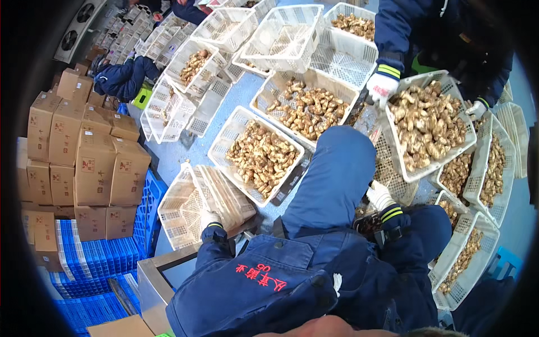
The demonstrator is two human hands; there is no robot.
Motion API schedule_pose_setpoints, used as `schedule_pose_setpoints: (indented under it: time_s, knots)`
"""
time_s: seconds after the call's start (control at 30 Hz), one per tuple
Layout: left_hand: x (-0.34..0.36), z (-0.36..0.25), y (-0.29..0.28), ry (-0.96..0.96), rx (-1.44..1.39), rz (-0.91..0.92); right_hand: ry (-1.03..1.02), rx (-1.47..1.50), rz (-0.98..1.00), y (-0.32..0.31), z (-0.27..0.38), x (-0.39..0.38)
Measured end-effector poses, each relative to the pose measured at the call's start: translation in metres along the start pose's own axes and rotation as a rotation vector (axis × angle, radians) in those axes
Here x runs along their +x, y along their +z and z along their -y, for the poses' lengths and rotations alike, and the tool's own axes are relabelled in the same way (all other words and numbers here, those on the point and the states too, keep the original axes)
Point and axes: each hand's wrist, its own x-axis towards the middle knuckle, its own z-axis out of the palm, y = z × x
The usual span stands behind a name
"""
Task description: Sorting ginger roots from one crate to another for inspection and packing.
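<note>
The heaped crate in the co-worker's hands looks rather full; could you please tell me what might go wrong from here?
Mushrooms fill the crate, so some might roll out if it tilts. The person's right hand appears close to it and might be bumped if it slips. The left hand touches nested crates at a slant, which could slide.

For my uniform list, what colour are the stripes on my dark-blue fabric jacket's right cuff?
Yellow stripes, seen best in the head view.
</note>
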Motion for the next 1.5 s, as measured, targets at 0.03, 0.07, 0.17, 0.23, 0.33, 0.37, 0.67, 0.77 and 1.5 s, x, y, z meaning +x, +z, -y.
schedule_pose_setpoints:
  time_s: [0.03,0.07,0.17,0.23,0.33,0.37,0.67,0.77,1.5]
  knots:
    - [0.011,-0.019,-0.001,0.063,0.064,0.043,-0.050,-0.068,-0.054,-0.012,-0.010,0.004]
    - [0.036,-0.011,-0.005,0.125,0.114,0.037,-0.566,-0.851,-0.177,-0.018,0.018,-0.019]
    - [0.059,0.035,-0.002,0.210,0.309,0.018,-0.362,-0.727,0.006,0.010,0.054,-0.008]
    - [0.044,-0.004,-0.008,0.193,0.117,-0.003,-0.274,-0.421,-0.061,0.012,0.038,0.003]
    - [0.027,-0.033,-0.036,0.162,-0.064,-0.057,-0.120,-0.573,-0.016,0.013,0.049,0.006]
    - [0.024,-0.045,-0.045,0.168,-0.113,-0.069,-0.156,-0.551,-0.063,0.009,0.046,0.002]
    - [0.014,-0.053,-0.078,0.124,-0.457,-0.093,-0.213,-0.526,-0.049,0.001,0.052,-0.008]
    - [0.016,-0.048,-0.083,0.118,-0.540,-0.084,-0.196,-0.546,-0.059,0.001,0.056,-0.010]
    - [0.021,0.002,-0.091,-0.021,-1.012,-0.038,-0.137,-0.614,-0.017,0.001,0.035,-0.007]
